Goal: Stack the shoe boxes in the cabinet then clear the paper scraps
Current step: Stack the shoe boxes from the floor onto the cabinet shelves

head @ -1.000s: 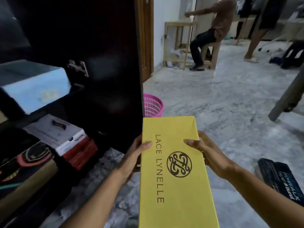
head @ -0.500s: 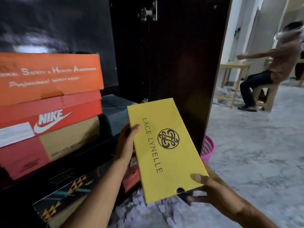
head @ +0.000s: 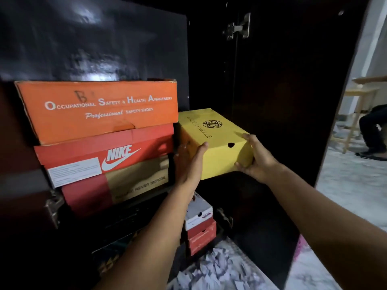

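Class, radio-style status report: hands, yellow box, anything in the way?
Left hand and right hand both grip yellow shoe box. Box on cabinet shelf beside orange box stack. Nothing blocking. Paper scraps on floor.

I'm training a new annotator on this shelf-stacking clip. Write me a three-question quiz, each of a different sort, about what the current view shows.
1. True or false: both hands, left hand and right hand, grip the yellow cardboard shoe box.
2. Multiple choice: which box lies directly under the orange safety-shoes box? A) a blue box B) the red Nike box C) the yellow box
3. Fill in: the torn white paper scraps lie on the ______ in front of the dark cabinet.

Key: 1 true; 2 B; 3 floor.
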Demonstrator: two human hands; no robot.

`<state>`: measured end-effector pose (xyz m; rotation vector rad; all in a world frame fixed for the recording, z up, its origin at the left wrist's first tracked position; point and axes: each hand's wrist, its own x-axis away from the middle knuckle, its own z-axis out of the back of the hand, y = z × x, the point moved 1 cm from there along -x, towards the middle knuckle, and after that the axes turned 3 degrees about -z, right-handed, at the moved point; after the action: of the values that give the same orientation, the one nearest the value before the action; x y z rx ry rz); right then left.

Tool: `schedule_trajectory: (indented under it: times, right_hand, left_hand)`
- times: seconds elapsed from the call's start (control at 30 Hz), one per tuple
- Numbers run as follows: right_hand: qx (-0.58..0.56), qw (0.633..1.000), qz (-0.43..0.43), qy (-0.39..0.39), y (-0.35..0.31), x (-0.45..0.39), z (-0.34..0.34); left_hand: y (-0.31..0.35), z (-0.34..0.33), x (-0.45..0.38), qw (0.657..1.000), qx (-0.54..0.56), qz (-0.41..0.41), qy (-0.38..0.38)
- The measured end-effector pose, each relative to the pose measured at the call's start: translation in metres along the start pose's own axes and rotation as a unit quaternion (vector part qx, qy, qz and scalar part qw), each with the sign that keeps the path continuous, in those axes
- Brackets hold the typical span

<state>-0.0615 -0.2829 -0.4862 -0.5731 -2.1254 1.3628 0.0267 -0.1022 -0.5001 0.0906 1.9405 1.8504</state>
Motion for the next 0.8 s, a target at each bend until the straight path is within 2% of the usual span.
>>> schedule_trajectory:
  times: [0.1, 0.2, 0.27, 0.37, 0.47, 0.63, 0.73, 0.8]
  right_hand:
    - [0.006, 1.0, 0.01, 0.028, -0.006, -0.033, -0.026]
    - [0.051, 0.994, 0.074, 0.055, -0.002, -0.058, -0.045]
    - [0.101, 0.989, 0.099, 0.036, 0.006, -0.064, -0.058]
    - [0.186, 0.979, 0.077, 0.01, 0.02, -0.067, -0.072]
    - [0.268, 0.962, 0.051, -0.026, 0.03, -0.063, -0.079]
    - [0.308, 0.938, 0.151, -0.048, 0.043, -0.056, -0.062]
    - [0.324, 0.924, 0.199, -0.036, 0.053, -0.043, -0.032]
    - [0.331, 0.919, 0.208, -0.04, 0.059, -0.025, -0.003]
  left_hand:
    - [-0.001, 0.008, -0.009, 0.999, 0.033, 0.009, 0.011]
    - [-0.005, 0.008, -0.02, 1.0, 0.024, 0.0, 0.006]
    - [-0.006, 0.006, -0.024, 1.0, 0.003, -0.001, -0.01]
    - [-0.011, 0.005, -0.033, 0.998, -0.038, 0.007, -0.047]
    - [-0.017, 0.008, -0.042, 0.996, -0.07, 0.033, -0.047]
    - [-0.033, 0.005, -0.038, 0.993, -0.116, -0.022, 0.031]
    - [-0.046, -0.008, -0.02, 0.993, -0.106, -0.04, 0.028]
    - [-0.055, -0.027, -0.004, 0.995, -0.097, -0.038, -0.001]
